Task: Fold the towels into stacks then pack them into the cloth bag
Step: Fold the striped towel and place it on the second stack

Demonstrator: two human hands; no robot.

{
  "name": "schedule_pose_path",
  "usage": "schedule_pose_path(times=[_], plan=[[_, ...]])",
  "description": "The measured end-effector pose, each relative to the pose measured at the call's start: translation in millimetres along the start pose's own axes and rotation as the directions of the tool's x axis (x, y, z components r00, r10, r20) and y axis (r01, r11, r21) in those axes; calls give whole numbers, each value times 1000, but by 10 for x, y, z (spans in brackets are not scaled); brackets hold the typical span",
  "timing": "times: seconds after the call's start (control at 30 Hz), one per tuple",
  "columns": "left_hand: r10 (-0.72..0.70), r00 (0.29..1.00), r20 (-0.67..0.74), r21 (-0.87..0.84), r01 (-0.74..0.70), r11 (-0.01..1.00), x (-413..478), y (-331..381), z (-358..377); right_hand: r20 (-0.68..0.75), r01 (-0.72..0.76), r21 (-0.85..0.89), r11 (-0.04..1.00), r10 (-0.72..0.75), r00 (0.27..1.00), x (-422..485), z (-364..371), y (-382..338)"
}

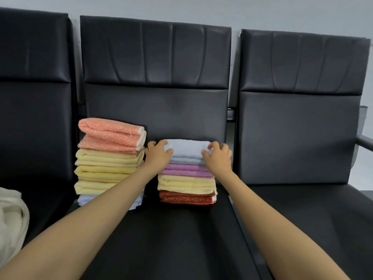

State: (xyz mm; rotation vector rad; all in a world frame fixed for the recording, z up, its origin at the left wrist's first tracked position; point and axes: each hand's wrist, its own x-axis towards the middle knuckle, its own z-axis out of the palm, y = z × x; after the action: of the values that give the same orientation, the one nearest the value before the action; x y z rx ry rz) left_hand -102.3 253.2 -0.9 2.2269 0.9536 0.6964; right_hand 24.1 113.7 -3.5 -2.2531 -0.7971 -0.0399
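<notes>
Top item: pale blue towel [187, 148], folded, crowning the right stack [186, 186] on the middle seat [171, 229]. Holding: left hand [158, 153] and right hand [220, 155], fingers curled over its opposite ends, probably squaring it to the pile. Adjacent: taller left stack [109, 156]. Near left: cloth bag [12, 215], slumped, both stacks outside it.

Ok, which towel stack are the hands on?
The shorter right stack, topped by a pale blue towel; the left hand and right hand grip its ends. The taller left stack is orange-topped.
</notes>
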Motion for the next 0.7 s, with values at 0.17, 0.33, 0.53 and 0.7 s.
schedule_pose_path(times=[0.17, 0.33, 0.53, 0.7], plan=[[498, 867, -22, 387, -453, 804, -229, -123, -17, -151, 387, -277, 879, -438, 886, -204, -31, 57], [233, 911, 341, 446, -375, 812, -340, -255, -2, 256, 223, -257, 940, -156, 954, -293, 9, 167], [168, 896, 412, 392, -340, 855, -536, 26, -301, 352, 128, -224, 966, -42, 935, -543, -304, -89], [238, 890, 388, 294, -365, 883, -1032, 278, -650, 356, 156, -201, 967, -77, 931, -1005, -810, -316]])
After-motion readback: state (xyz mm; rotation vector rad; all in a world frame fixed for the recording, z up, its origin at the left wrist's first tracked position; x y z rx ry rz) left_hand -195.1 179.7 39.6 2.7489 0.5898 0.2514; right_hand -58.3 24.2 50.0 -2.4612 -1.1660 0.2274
